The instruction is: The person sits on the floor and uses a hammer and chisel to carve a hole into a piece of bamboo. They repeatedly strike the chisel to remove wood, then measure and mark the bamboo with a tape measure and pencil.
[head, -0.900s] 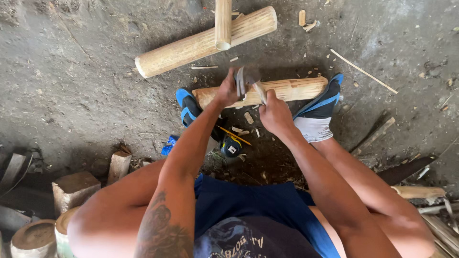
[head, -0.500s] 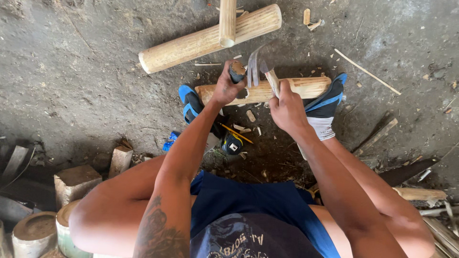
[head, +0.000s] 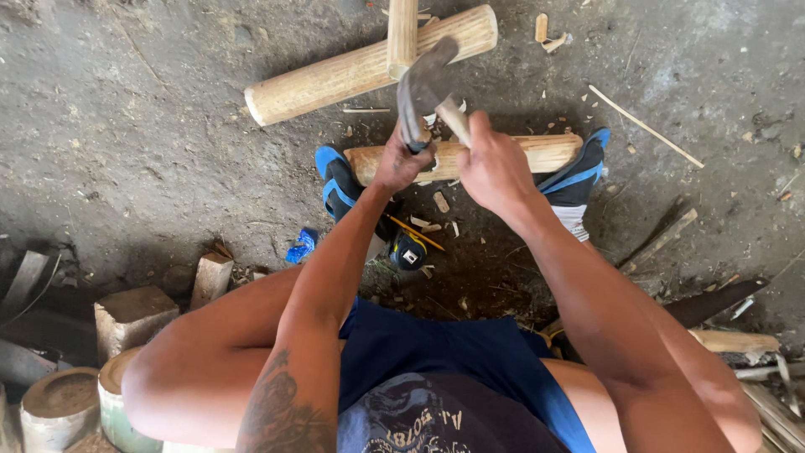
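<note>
- Clearly the risk sits at the feet: the pale wooden log (head: 503,154) lies crosswise on the dirt floor (head: 126,126), pinned between two blue-and-black shoes (head: 340,189), and a blow that glances off it could, I think, run toward a foot.
- Loose wood chips (head: 440,201) lie under the log (it might roll on them).
- The left hand (head: 402,164) is wrapped shut around the lower end of a dark curved metal blade (head: 419,92), held just above the log.
- The right hand (head: 495,168) is fisted around a light wooden handle (head: 453,117) that meets the blade, so both hands sit close together; a slip could bring knuckles onto the edge.
- Two more pale logs (head: 360,67) lie crossed just beyond.
</note>
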